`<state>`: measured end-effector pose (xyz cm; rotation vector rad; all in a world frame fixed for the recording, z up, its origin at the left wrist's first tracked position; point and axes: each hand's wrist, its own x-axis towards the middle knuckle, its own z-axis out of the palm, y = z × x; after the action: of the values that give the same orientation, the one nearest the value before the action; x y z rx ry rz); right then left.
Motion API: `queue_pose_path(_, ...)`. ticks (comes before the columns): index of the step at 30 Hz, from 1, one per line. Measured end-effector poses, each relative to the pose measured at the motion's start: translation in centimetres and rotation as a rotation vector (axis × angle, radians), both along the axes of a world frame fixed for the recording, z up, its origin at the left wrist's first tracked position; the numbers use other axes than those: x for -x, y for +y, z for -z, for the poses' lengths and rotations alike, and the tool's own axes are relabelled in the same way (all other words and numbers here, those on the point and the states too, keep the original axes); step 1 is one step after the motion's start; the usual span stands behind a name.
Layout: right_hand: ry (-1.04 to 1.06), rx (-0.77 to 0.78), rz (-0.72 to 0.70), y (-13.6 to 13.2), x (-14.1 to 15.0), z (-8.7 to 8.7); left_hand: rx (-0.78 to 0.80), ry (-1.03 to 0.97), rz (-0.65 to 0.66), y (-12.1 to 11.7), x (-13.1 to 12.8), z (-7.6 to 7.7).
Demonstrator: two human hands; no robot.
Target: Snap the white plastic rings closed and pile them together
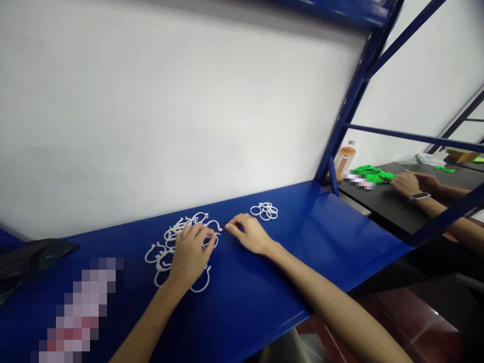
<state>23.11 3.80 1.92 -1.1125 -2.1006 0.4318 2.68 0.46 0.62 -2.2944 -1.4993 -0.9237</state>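
Head view: my left hand (191,252) lies palm down over the larger pile of white rings (164,259) on the blue table (242,307), fingers spread and curved; my right hand (249,233), loosely curled, rests between this pile and the smaller cluster (264,210). Whether either grips a ring, I cannot tell.

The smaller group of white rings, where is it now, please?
In the head view, these rings lie right of centre on the blue table, just beyond the right hand.
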Motion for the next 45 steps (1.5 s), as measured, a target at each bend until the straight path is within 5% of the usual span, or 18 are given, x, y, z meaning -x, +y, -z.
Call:
queue_pose_path(6,0.253,0.289,-0.116,-1.8,1.2,1.0,0.028,0.032,0.206,-1.3,-1.6,0.0)
queue_pose_path(16,0.382,0.352,-0.199,-1.7,0.0,1.1,0.068,-0.038,0.155,-1.1,-1.6,0.7)
queue_pose_path(23,0.464,0.480,-0.187,-1.8,0.8,1.8,0.031,-0.039,-0.013,-1.0,-1.6,0.7)
queue_pose_path(28,0.306,0.393,-0.201,-2.0,0.4,1.7,0.079,-0.125,0.040,-1.1,-1.5,0.6)
queue_pose_path(37,0.001,-0.004,-0.304,-1.9,-0.6,1.5,0.307,-0.395,0.152,-1.2,-1.7,-0.2)
queue_pose_path(45,-0.307,-0.183,-0.269,-2.0,-1.1,1.4,0.274,-0.392,0.181,-1.7,-2.1,-0.4)
